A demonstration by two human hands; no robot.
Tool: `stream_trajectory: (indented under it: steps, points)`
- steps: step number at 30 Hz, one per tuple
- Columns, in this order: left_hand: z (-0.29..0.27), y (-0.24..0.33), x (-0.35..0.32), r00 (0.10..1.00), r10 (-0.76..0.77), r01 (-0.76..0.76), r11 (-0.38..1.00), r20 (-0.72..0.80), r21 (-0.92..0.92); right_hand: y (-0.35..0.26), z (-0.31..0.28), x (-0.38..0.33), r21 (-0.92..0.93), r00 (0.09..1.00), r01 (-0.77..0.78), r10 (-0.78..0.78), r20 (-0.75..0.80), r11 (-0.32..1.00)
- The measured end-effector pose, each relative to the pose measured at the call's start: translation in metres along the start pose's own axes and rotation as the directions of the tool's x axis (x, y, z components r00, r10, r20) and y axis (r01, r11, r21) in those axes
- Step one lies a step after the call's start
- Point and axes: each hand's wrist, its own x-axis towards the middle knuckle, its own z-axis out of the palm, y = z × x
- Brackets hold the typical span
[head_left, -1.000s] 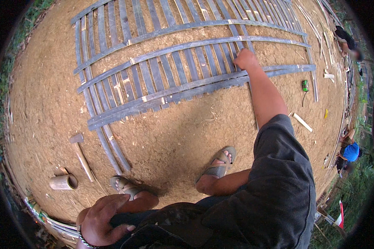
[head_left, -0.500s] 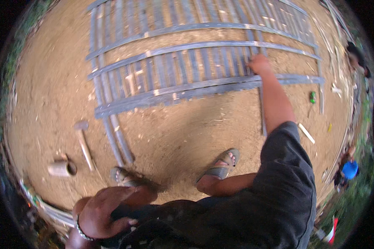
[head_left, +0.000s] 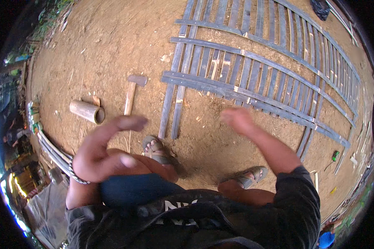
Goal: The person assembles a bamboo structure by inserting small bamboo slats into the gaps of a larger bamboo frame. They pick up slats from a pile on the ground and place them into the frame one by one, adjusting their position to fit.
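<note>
My left hand (head_left: 102, 153) is raised before me with fingers stretched out and the thumb apart, holding nothing. A bracelet (head_left: 77, 174) circles that wrist. My right hand (head_left: 238, 120) hovers near the close edge of a lattice panel of dark grey slats (head_left: 253, 95), apparently not touching it. Motion smears its fingers, and nothing held in it is visible. Lying on the ground, the panel has long crosspieces over its slats. Just beyond my left hand lies a hatchet-like tool (head_left: 129, 97) with a wooden handle and a flat metal head.
Left of the tool lies a hollow bamboo tube (head_left: 85, 111). My sandalled feet (head_left: 156, 150) stand on bare dirt (head_left: 203, 153). A small green object (head_left: 335, 155) lies at the right, and a black bag (head_left: 320, 9) at the far right. Poles (head_left: 56, 149) run along the left side.
My right hand has left the panel's near crosspiece and drawn back leftward. My left hand has risen and reached forward. The view has swung left, so the panel now appears farther right.
</note>
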Motion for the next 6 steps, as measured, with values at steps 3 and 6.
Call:
stream_trajectory:
  steps: [3, 6]
  points:
    - [-0.039, -0.057, 0.007, 0.964, -0.097, 0.061, 0.987, -0.246, -0.151, -0.044, 0.090, 0.010, -0.072, 0.951, 0.282, -0.270, 0.149, 0.957]
    - [-0.071, -0.163, 0.033, 0.896, -0.247, 0.153, 0.951, -0.369, -0.267, -0.105, 0.105, 0.009, -0.021, 0.871, 0.296, -0.261, 0.417, 0.955]
